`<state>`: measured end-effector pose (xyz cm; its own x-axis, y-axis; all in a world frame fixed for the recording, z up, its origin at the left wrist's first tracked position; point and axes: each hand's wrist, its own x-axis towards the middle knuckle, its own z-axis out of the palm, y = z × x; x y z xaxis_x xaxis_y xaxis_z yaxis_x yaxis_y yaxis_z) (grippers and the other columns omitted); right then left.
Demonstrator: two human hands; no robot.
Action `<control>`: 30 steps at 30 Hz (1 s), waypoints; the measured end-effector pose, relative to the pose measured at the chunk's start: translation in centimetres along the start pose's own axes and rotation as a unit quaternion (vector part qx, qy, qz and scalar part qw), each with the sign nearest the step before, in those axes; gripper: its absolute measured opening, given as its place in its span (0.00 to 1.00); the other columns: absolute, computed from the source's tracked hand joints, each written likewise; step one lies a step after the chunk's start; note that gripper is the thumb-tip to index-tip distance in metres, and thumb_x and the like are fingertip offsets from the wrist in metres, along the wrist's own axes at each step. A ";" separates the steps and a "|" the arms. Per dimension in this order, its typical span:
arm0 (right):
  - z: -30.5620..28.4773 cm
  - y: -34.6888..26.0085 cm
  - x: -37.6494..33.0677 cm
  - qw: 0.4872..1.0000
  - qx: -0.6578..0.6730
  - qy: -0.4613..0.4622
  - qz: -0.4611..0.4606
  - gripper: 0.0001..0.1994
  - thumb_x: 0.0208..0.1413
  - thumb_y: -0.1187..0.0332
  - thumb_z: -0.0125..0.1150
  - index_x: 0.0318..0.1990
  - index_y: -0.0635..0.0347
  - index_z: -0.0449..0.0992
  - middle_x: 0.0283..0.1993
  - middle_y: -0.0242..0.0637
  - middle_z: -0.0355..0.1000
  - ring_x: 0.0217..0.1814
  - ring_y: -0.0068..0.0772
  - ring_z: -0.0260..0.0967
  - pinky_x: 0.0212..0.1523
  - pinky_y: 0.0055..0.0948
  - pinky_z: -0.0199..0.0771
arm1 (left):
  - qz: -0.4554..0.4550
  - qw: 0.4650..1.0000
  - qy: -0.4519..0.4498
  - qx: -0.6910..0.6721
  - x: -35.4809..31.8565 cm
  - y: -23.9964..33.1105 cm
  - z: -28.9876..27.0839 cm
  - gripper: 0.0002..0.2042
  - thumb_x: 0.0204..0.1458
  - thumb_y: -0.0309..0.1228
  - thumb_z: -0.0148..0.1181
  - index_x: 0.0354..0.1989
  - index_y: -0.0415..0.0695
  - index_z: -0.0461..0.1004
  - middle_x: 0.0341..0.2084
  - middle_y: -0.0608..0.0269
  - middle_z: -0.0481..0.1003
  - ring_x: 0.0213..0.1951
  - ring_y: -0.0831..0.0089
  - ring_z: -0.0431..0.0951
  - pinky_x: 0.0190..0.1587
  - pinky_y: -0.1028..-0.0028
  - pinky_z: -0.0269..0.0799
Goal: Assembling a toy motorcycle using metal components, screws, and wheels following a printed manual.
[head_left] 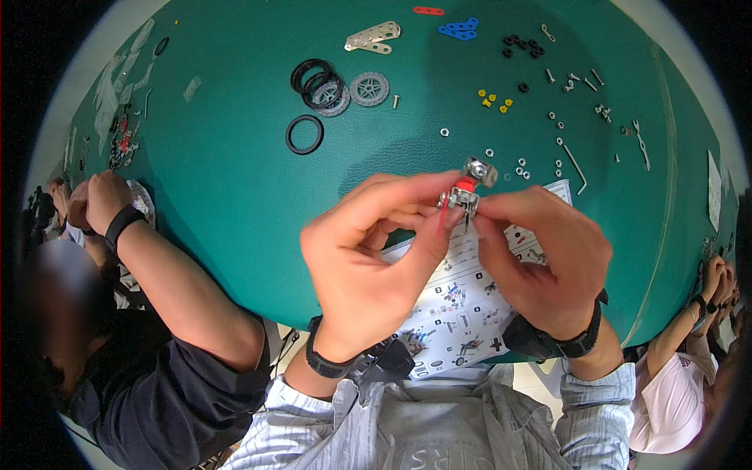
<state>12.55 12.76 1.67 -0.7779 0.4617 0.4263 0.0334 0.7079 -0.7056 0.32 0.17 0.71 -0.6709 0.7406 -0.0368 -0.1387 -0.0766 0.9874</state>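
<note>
Holding a small metal-and-red assembly (462, 196) above the printed sheet (462, 313), the left hand (376, 243) has its fingers pinched on the lower left side; those of the right hand (548, 254) bend in against the opposite side, though whether they grip it cannot be told. A slack pinch could let the piece twist or drop, since it is tiny and fingertips cover much of it. A knock from the knuckles could scatter a loose hex nut (489, 153), as several lie just beyond. The held metal looks shiny and boxy around a bright red part. Farther across the lightly grained green counter (235, 196) sit 2 grey spoked wheels (369, 89), 1 separate black ring (290, 138) and silvery plates (372, 36) pierced with holes.
</note>
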 end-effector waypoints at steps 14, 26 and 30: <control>-2.7 0.7 1.2 0.719 0.494 -0.193 0.448 0.06 0.60 0.77 0.50 0.41 0.67 0.71 0.26 0.37 0.73 0.21 0.22 0.69 0.22 0.21 0.69 | 0.240 0.946 -0.071 0.207 0.6 0.1 0.3 0.15 0.37 0.09 0.59 0.36 0.31 0.81 0.33 0.47 0.81 0.35 0.62 0.82 0.38 0.72 0.77; -0.3 -0.2 0.1 0.910 0.309 -0.092 0.260 0.04 0.60 0.76 0.59 0.36 0.66 0.71 0.28 0.34 0.71 0.27 0.20 0.69 0.27 0.22 0.70 | 0.004 1.000 -0.016 0.012 0.0 0.3 0.0 0.15 0.50 0.11 0.61 0.47 0.31 0.77 0.41 0.52 0.78 0.40 0.72 0.81 0.45 0.77 0.77; -0.4 -0.5 0.4 0.983 0.106 -0.097 0.117 0.07 0.53 0.77 0.63 0.37 0.65 0.71 0.29 0.41 0.69 0.28 0.33 0.71 0.30 0.28 0.71 | -0.030 0.999 -0.014 -0.008 0.1 0.7 -0.1 0.14 0.51 0.12 0.62 0.47 0.30 0.77 0.41 0.51 0.79 0.41 0.72 0.81 0.46 0.76 0.77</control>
<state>12.47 12.79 2.35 -0.8698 0.4740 0.1375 0.1098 0.4574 -0.8824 0.10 0.17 1.40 -0.6410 0.7622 -0.0906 -0.1901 -0.0433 0.9808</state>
